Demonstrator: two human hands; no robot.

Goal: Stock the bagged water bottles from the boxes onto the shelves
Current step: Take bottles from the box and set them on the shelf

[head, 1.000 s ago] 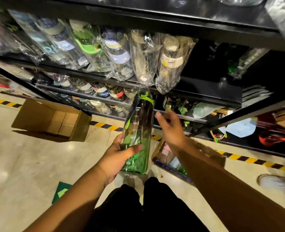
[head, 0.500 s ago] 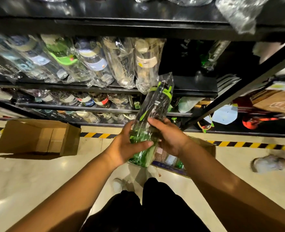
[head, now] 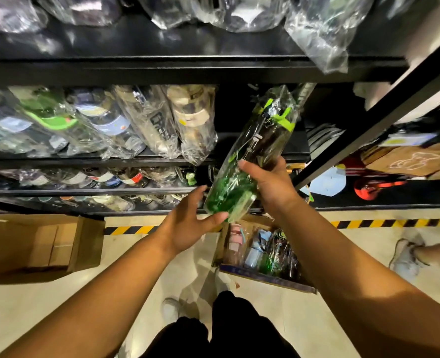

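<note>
A green bagged water bottle (head: 252,156) with a lime-green cap is tilted, cap pointing up and right toward a dark gap on the middle shelf (head: 263,148). My right hand (head: 270,184) grips its middle. My left hand (head: 190,220) is under its base, thumb touching the bottom, fingers spread. Several bagged bottles (head: 146,122) lean in a row on that shelf to the left of the gap. Below my hands on the floor stands an open box (head: 263,277) holding more bagged bottles.
An empty cardboard box (head: 40,244) lies on its side on the floor at left. A higher shelf (head: 162,68) carries more bagged items. A slanted black upright (head: 368,120) stands at right. Another person's shoe (head: 405,259) is at far right. Yellow-black tape (head: 384,224) marks the floor.
The bottle has risen and moved right toward the shelf gap. My right hand has taken hold of its middle, and my left hand has slipped down to its base.
</note>
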